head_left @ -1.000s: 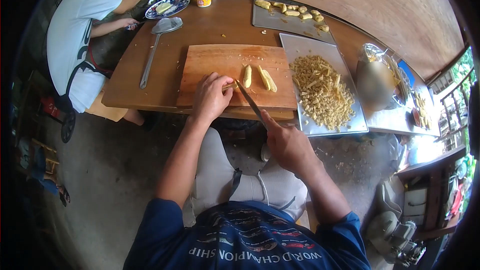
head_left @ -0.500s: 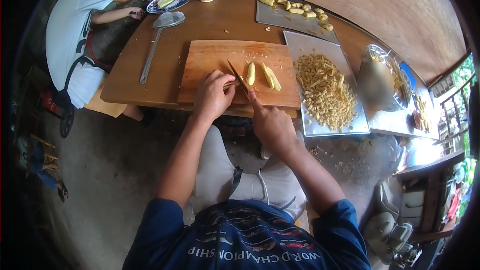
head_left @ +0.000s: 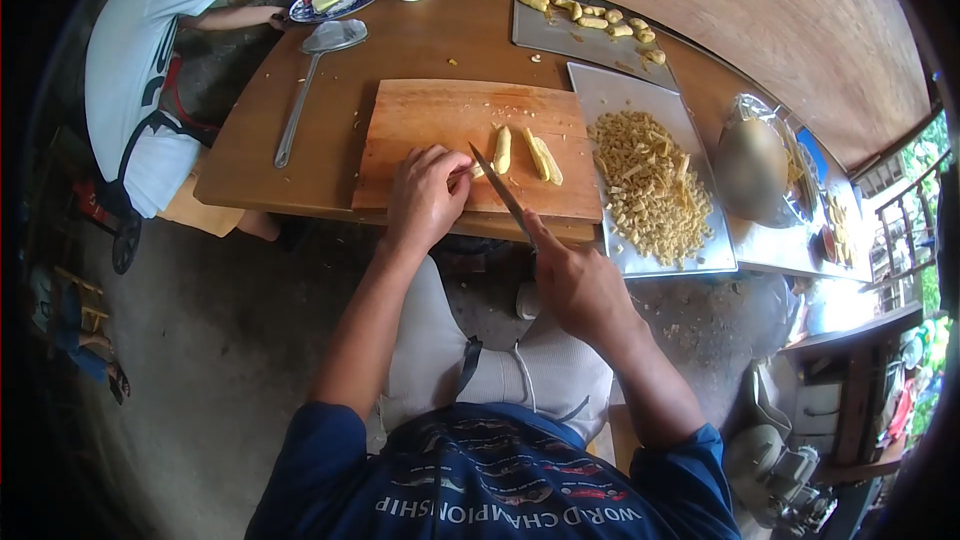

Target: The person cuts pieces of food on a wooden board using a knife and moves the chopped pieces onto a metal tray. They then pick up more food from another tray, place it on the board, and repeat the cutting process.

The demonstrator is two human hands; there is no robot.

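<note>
Fruit piece [head_left: 481, 170] is pinned near the middle of the cutting board's [head_left: 415, 110] near half by the left hand [head_left: 430, 187], its fingers closed narrowly over it, while the knife [head_left: 503, 190] is gripped in the right hand [head_left: 580, 285]. Fingertips could be nicked if the blade, held close beside them, were to slip; uneven bits could be made if the piece were rolled. Space just right is taken by loose lengths of fruit [head_left: 502, 150], then by a tray [head_left: 625, 90] heaped with chopped bits [head_left: 655, 190]. A spatula [head_left: 335, 36] is laid far left.
</note>
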